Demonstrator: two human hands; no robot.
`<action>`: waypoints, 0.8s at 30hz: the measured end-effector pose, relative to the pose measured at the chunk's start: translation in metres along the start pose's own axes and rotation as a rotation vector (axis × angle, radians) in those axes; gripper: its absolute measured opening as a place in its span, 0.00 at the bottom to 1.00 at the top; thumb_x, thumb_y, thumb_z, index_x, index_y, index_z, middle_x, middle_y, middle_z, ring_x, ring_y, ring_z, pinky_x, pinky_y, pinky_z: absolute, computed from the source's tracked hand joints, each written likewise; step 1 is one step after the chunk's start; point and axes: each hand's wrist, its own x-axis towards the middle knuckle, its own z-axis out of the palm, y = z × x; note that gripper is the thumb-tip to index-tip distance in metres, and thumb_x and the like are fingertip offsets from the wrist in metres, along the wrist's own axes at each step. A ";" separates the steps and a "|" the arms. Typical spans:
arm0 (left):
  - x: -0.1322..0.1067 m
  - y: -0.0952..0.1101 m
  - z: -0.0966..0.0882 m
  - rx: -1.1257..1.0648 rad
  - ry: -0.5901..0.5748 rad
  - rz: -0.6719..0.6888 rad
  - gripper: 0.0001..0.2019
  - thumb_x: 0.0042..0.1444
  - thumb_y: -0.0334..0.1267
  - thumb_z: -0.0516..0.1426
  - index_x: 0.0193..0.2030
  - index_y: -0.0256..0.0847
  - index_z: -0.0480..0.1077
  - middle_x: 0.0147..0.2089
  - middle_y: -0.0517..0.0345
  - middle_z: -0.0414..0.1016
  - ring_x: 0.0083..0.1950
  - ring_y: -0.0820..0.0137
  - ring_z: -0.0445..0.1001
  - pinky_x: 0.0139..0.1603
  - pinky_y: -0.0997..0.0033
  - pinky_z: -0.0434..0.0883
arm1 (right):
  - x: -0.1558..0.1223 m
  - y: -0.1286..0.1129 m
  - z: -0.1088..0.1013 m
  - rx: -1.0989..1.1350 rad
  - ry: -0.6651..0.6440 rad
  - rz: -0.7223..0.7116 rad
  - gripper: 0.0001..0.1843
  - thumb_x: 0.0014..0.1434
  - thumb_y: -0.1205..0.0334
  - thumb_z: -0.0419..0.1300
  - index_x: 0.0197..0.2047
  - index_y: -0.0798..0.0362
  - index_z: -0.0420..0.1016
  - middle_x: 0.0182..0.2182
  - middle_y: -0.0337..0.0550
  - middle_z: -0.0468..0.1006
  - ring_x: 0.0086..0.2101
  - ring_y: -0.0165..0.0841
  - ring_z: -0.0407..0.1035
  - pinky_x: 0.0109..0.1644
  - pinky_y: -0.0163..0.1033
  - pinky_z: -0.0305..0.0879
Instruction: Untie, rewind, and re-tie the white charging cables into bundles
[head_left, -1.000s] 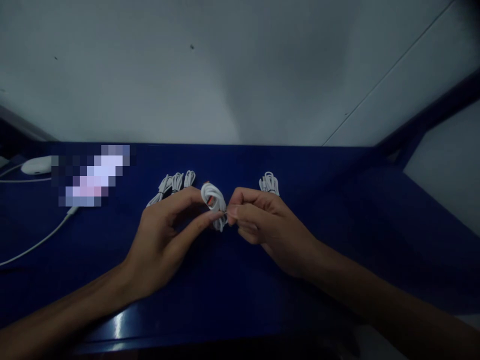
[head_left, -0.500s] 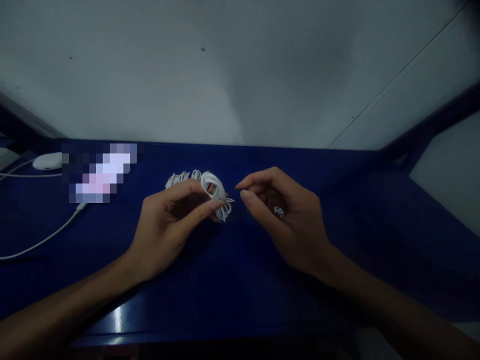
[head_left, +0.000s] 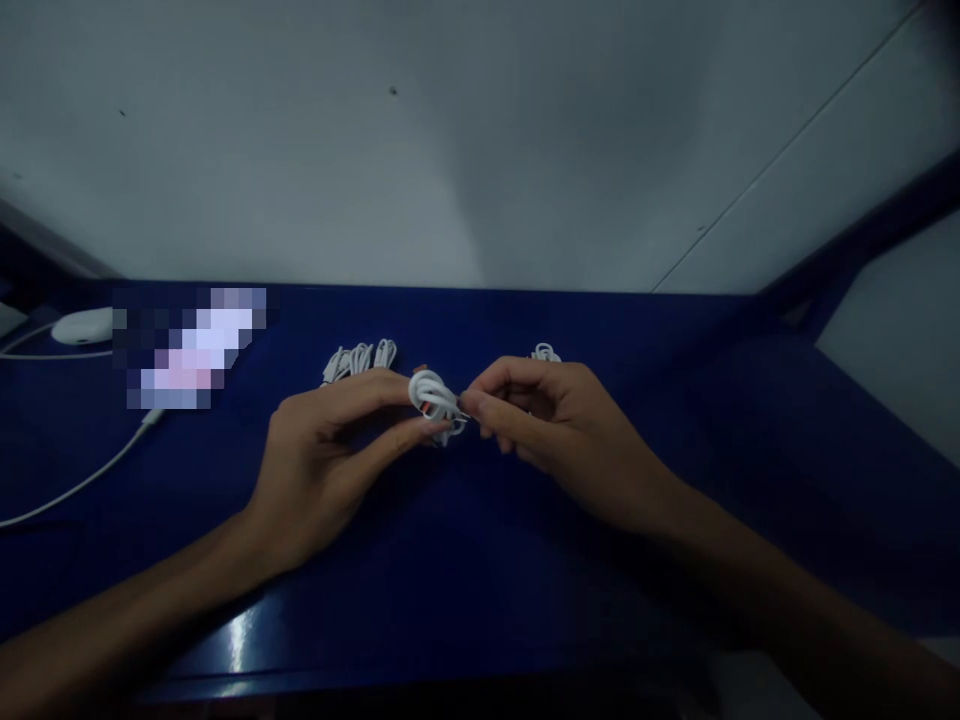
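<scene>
A small coil of white cable [head_left: 433, 402] with an orange-tipped plug sits between my two hands above the blue table [head_left: 465, 560]. My left hand [head_left: 330, 450] pinches the coil between thumb and fingers. The fingertips of my right hand [head_left: 555, 425] are pinched together at the coil's right side, on a thin end that I cannot make out clearly. Just behind my left hand lie several more bundled white cables [head_left: 360, 358]. Another white bundle [head_left: 545, 352] peeks out behind my right hand.
A blurred-out object [head_left: 191, 350] lies at the left of the table, with a white cord [head_left: 82, 478] trailing from it toward the left edge. A white mouse-like object [head_left: 79, 326] sits at the far left. A pale wall rises behind the table.
My right hand, which had let go and drawn back half a second ago, has come back to the coil and pinched its right side. The left hand kept hold of the coil.
</scene>
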 end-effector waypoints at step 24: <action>-0.002 0.003 0.002 -0.038 -0.057 -0.050 0.08 0.66 0.34 0.72 0.49 0.53 0.88 0.47 0.61 0.90 0.45 0.66 0.87 0.49 0.68 0.83 | 0.004 0.007 -0.012 0.258 -0.154 0.253 0.10 0.66 0.59 0.73 0.35 0.52 0.81 0.29 0.33 0.73 0.24 0.23 0.58 0.26 0.32 0.53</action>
